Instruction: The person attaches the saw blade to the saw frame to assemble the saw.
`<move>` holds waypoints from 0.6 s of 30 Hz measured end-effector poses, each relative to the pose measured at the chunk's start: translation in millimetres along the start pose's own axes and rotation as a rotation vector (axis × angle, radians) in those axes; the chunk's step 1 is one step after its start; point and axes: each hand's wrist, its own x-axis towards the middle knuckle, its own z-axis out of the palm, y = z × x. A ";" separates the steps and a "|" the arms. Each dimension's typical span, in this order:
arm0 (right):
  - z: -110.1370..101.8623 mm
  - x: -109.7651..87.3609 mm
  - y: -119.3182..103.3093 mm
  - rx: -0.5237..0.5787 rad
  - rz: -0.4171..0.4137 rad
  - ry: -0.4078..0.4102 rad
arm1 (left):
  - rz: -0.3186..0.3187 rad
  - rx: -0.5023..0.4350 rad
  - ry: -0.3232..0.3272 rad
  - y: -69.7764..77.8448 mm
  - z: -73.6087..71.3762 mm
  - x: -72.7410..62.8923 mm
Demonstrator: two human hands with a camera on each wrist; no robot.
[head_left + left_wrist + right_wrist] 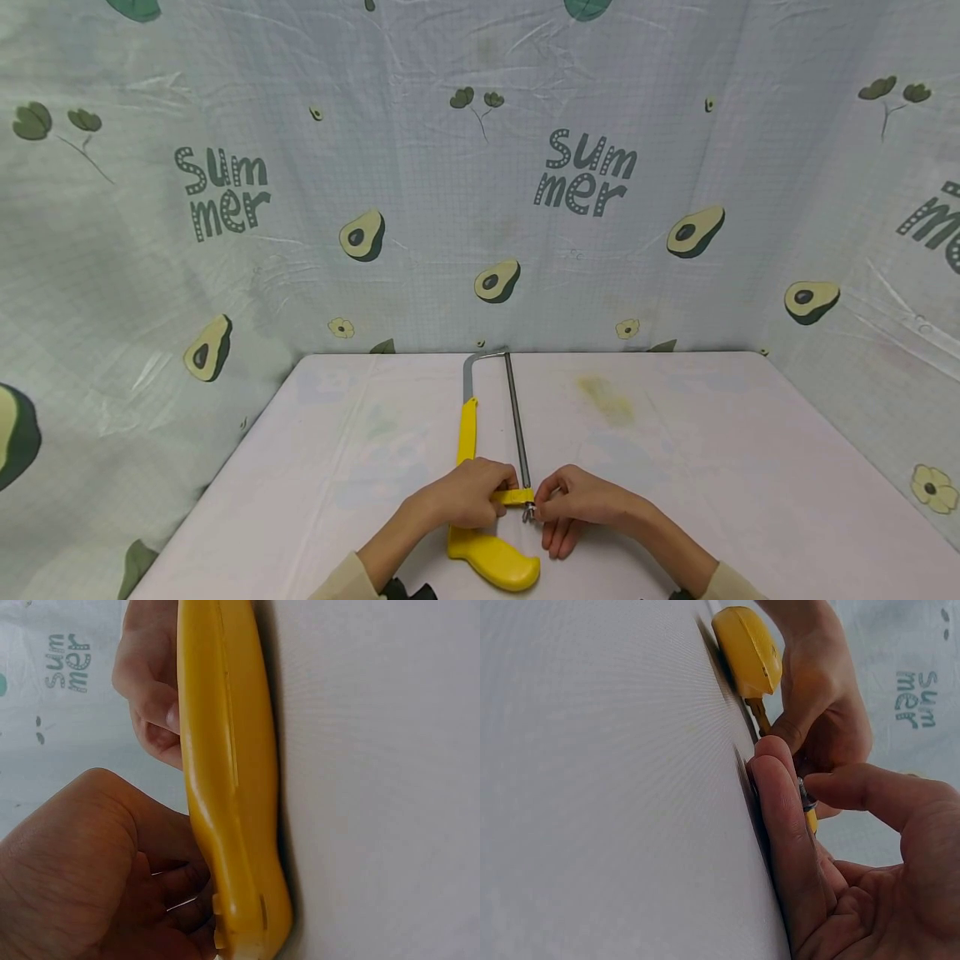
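A hacksaw with a yellow handle lies on the white table, its grey blade running away from me on the right side. My left hand lies across the frame and grips the short yellow crosspiece at the blade's near end. At that end sits a small metal wing nut, which my right hand pinches at thumb and fingertip. In the right wrist view, other right fingers stretch out low along the tabletop. The handle hides part of both hands in the left wrist view.
The white table bears a faint yellowish stain to the right of the blade. A printed cloth with avocados and lettering hangs behind it and along both sides. The saw's far end lies close to the table's back edge.
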 end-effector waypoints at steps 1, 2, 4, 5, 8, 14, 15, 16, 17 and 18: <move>0.1 -0.1 0.0 0.000 0.002 0.002 | 0.001 0.004 0.001 0.0 0.0 0.0; 0.1 -0.1 0.0 0.000 0.003 0.005 | 0.002 0.007 0.002 0.1 -0.1 0.0; 0.1 -0.2 0.0 -0.001 0.004 0.008 | 0.003 0.009 0.002 0.2 -0.1 -0.2; 0.2 -0.2 0.1 -0.002 0.003 0.010 | 0.003 0.010 0.003 0.2 -0.1 -0.3; 0.4 -0.3 0.1 -0.003 0.001 0.011 | 0.005 0.010 0.004 0.1 -0.2 -0.6; 0.4 -0.1 -0.7 0.003 -0.003 0.005 | 0.007 0.010 0.003 -1.1 -0.1 -0.2; 0.4 -0.1 -0.9 0.004 -0.003 0.004 | 0.007 0.010 0.003 -1.3 -0.1 -0.1; 0.3 0.0 -0.9 0.004 -0.003 0.003 | 0.007 0.009 0.003 -1.5 0.0 -0.1; 0.2 0.0 -0.9 0.004 -0.004 0.003 | 0.006 0.006 0.002 -1.6 0.0 -0.1; 0.2 0.1 -0.9 0.003 -0.003 0.002 | 0.006 0.004 0.002 -1.7 0.0 -0.1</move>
